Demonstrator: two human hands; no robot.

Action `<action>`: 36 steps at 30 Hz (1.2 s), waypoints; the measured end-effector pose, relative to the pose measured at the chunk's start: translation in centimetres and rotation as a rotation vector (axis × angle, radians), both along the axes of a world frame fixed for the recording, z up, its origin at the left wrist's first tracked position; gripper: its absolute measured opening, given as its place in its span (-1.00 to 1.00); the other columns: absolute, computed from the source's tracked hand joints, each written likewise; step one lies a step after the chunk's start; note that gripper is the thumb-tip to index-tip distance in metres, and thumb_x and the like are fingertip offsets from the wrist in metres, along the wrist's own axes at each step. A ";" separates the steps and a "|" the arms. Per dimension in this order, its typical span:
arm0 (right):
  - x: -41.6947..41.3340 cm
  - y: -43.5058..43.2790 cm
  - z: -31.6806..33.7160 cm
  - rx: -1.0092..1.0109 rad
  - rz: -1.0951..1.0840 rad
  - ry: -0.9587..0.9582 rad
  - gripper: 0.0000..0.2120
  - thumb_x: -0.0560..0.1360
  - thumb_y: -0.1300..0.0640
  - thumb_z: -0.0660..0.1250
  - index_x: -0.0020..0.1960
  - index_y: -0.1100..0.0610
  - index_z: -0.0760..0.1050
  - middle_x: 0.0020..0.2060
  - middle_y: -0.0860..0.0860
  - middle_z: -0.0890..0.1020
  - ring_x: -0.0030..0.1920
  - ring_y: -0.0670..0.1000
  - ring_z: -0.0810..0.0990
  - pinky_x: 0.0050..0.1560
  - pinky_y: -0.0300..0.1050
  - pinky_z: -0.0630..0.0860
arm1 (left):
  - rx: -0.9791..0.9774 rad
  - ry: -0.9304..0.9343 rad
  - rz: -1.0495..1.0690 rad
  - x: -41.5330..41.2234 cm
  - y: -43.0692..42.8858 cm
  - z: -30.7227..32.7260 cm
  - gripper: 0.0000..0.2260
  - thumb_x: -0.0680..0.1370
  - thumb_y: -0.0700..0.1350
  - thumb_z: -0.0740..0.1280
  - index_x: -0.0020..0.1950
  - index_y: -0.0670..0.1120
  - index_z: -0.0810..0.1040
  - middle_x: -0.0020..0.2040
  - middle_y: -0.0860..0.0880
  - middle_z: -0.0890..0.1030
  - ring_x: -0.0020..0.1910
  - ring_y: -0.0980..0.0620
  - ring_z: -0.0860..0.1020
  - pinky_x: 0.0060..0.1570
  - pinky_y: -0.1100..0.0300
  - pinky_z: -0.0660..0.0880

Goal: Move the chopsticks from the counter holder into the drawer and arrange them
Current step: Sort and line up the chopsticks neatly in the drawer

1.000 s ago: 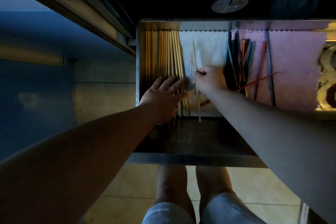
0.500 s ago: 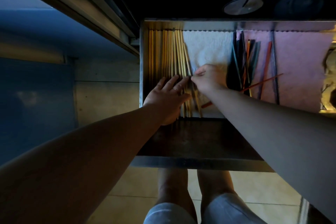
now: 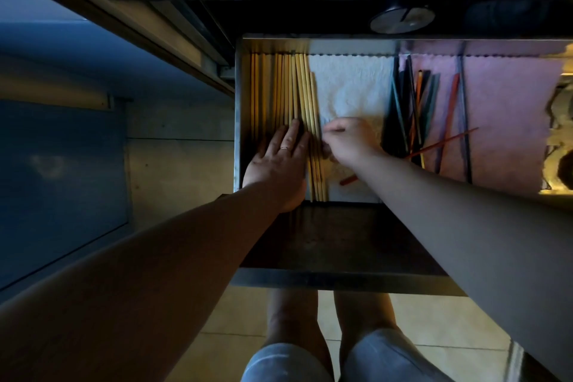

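Observation:
An open metal drawer point(image 3: 341, 281) holds a row of several wooden chopsticks point(image 3: 279, 93) lying side by side along its left wall. My left hand point(image 3: 279, 161) lies flat on the near part of that row, fingers straight. My right hand point(image 3: 347, 141) is just to the right, its curled fingertips touching the rightmost wooden chopstick point(image 3: 313, 108). Dark and coloured chopsticks point(image 3: 412, 108) lie loosely further right, and a red one point(image 3: 440, 144) lies crossed under my right wrist.
A white paper towel point(image 3: 350, 84) lines the drawer's middle and a pink liner point(image 3: 508, 121) its right part. A round metal object point(image 3: 401, 18) sits on the dark counter behind. My legs and tiled floor point(image 3: 434, 319) are below the drawer front.
My right hand carried a single wooden chopstick left from the white towel and laid it against the row. My left hand stayed flat on the row.

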State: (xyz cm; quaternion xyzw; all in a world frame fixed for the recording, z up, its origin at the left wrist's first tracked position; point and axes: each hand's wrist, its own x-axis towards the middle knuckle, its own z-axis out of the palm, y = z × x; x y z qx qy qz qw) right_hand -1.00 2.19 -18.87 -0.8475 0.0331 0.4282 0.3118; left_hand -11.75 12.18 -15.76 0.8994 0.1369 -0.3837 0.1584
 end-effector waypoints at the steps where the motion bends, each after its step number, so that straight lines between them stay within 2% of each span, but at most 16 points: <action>1: 0.3 -0.4 0.0 -0.003 -0.006 -0.005 -0.88 0.49 0.16 0.32 -0.04 0.01 0.61 -0.06 0.01 0.67 0.00 0.07 0.65 0.07 0.02 0.60 | 0.007 -0.002 0.001 0.1 0.0 0.1 -0.28 0.61 0.01 0.19 0.58 0.07 -0.26 0.55 0.06 -0.41 0.55 0.03 -0.27 0.47 -0.09 -0.02; 3: 0.9 -1.5 0.2 -0.009 -0.022 -0.029 -0.87 0.49 0.13 0.31 -0.01 0.00 0.60 -0.02 0.02 0.68 0.02 0.06 0.66 0.08 0.03 0.60 | 0.030 -0.024 -0.009 0.2 -0.2 0.2 -0.30 0.62 0.00 0.18 0.59 0.06 -0.24 0.56 0.04 -0.38 0.55 0.01 -0.28 0.48 -0.06 -0.10; 6: 2.0 -3.8 0.8 -0.037 0.016 -0.144 -0.84 0.46 0.13 0.31 -0.01 0.03 0.62 -0.02 0.01 0.69 0.03 0.03 0.65 0.09 -0.16 0.53 | 0.041 -0.104 -0.030 0.9 -0.9 0.3 -0.33 0.62 0.00 0.16 0.59 0.04 -0.20 0.57 0.02 -0.35 0.55 -0.01 -0.30 0.47 -0.02 -0.22; 7: 2.3 -4.6 1.0 -0.046 0.040 -0.186 -0.83 0.45 0.15 0.31 0.00 0.05 0.63 -0.01 0.01 0.69 0.04 0.03 0.64 0.08 -0.22 0.49 | 0.034 -0.127 -0.031 1.2 -1.4 0.3 -0.33 0.62 0.01 0.16 0.60 0.04 -0.19 0.58 0.01 -0.33 0.55 -0.02 -0.30 0.47 -0.02 -0.24; 10: 3.4 -7.0 1.6 -0.059 0.066 -0.242 -0.81 0.46 0.18 0.31 0.02 0.08 0.64 0.01 0.02 0.69 0.09 0.03 0.62 0.13 -0.21 0.46 | 0.007 -0.140 -0.026 2.7 -3.1 0.4 -0.35 0.62 0.03 0.19 0.60 0.02 -0.10 0.60 -0.02 -0.25 0.56 -0.06 -0.27 0.49 -0.03 -0.22; 13: 4.5 -9.2 1.9 -0.066 0.069 -0.255 -0.79 0.47 0.19 0.29 0.05 0.06 0.62 0.00 -0.01 0.68 0.07 -0.01 0.61 0.03 -0.29 0.43 | -0.019 -0.158 -0.025 4.3 -5.4 0.7 -0.39 0.60 0.04 0.23 0.58 -0.02 0.04 0.62 -0.05 -0.11 0.58 -0.11 -0.17 0.50 -0.06 -0.10; 15: 5.2 -10.7 2.0 -0.071 0.073 -0.267 -0.77 0.46 0.19 0.28 0.04 0.04 0.63 -0.02 -0.03 0.68 0.04 -0.05 0.61 -0.04 -0.36 0.37 | -0.051 -0.192 0.019 5.4 -7.0 1.0 -0.44 0.56 0.02 0.29 0.51 -0.03 0.18 0.58 -0.07 0.11 0.55 -0.14 0.05 0.46 -0.08 0.11; 17: 5.9 -11.9 1.9 -0.062 0.061 -0.278 -0.78 0.44 0.19 0.29 0.03 0.03 0.63 -0.04 -0.03 0.69 0.02 -0.04 0.63 -0.04 -0.37 0.38 | -0.075 -0.211 0.065 6.5 -8.6 1.1 -0.54 0.54 0.00 0.32 0.40 -0.04 0.30 0.42 -0.07 0.33 0.40 -0.16 0.30 0.30 -0.10 0.32; 19: 6.5 -13.1 1.6 -0.064 0.068 -0.316 -0.75 0.43 0.21 0.27 0.03 0.06 0.64 -0.04 -0.01 0.70 0.01 -0.02 0.63 -0.06 -0.42 0.38 | -0.102 -0.198 0.115 7.5 -10.2 0.8 -0.59 0.54 0.00 0.32 0.34 -0.08 0.34 0.29 -0.10 0.42 0.27 -0.18 0.42 0.17 -0.11 0.40; 20: 6.9 -13.7 1.4 -0.065 0.077 -0.323 -0.74 0.43 0.23 0.27 0.04 0.08 0.64 -0.04 0.01 0.70 0.02 0.00 0.63 -0.03 -0.40 0.41 | -0.124 -0.186 0.159 8.1 -10.9 0.6 -0.61 0.55 0.01 0.31 0.32 -0.09 0.34 0.25 -0.12 0.44 0.23 -0.20 0.45 0.11 -0.10 0.43; 22: 7.6 -14.7 1.0 -0.050 0.098 -0.270 -0.70 0.45 0.25 0.26 0.13 0.12 0.61 0.02 0.07 0.68 0.08 0.05 0.62 0.09 -0.21 0.49 | -0.175 -0.156 0.284 9.2 -12.1 0.0 -0.62 0.55 0.04 0.31 0.28 -0.10 0.35 0.21 -0.14 0.47 0.17 -0.21 0.51 0.01 -0.05 0.45; 25: 8.3 -16.0 0.5 -0.016 0.091 -0.182 -0.67 0.48 0.31 0.24 0.22 0.20 0.55 0.10 0.15 0.63 0.12 0.08 0.58 0.02 -0.23 0.42 | -0.210 -0.124 0.517 11.0 -13.4 -0.9 -0.62 0.50 0.03 0.36 0.22 -0.12 0.38 0.13 -0.16 0.53 0.07 -0.21 0.55 -0.09 -0.02 0.48; 27: 8.5 -16.7 0.5 0.008 0.065 -0.185 -0.69 0.48 0.34 0.24 0.21 0.23 0.54 0.09 0.16 0.62 0.08 0.06 0.57 -0.02 -0.25 0.37 | -0.170 -0.137 0.644 11.7 -13.9 -1.6 -0.67 0.50 -0.05 0.37 0.17 -0.13 0.37 0.07 -0.15 0.55 0.02 -0.18 0.55 -0.16 0.04 0.42; 29: 8.8 -17.2 0.6 0.020 0.074 -0.225 -0.70 0.47 0.33 0.24 0.16 0.22 0.56 0.08 0.15 0.63 0.08 0.07 0.58 0.00 -0.21 0.41 | -0.139 -0.142 0.758 11.9 -14.2 -2.0 -0.72 0.50 -0.11 0.36 0.14 -0.13 0.37 0.00 -0.12 0.56 -0.05 -0.13 0.54 -0.18 0.06 0.41; 32: 8.9 -17.7 0.6 0.041 0.096 -0.232 -0.71 0.45 0.33 0.23 0.14 0.22 0.56 0.09 0.16 0.62 0.12 0.10 0.57 0.06 -0.15 0.45 | -0.157 -0.089 0.827 12.3 -14.4 -2.2 -0.78 0.49 -0.13 0.34 0.09 -0.18 0.49 -0.06 -0.11 0.58 -0.12 -0.09 0.53 -0.23 0.09 0.42; 36: 8.5 -17.6 1.1 0.080 0.111 -0.264 -0.75 0.44 0.35 0.24 0.06 0.23 0.57 0.01 0.15 0.63 0.06 0.12 0.59 0.04 -0.09 0.50 | -0.225 -0.004 0.931 12.6 -14.2 -2.1 -0.83 0.47 -0.16 0.32 -0.03 -0.21 0.61 -0.18 -0.14 0.62 -0.12 -0.15 0.62 -0.29 0.17 0.44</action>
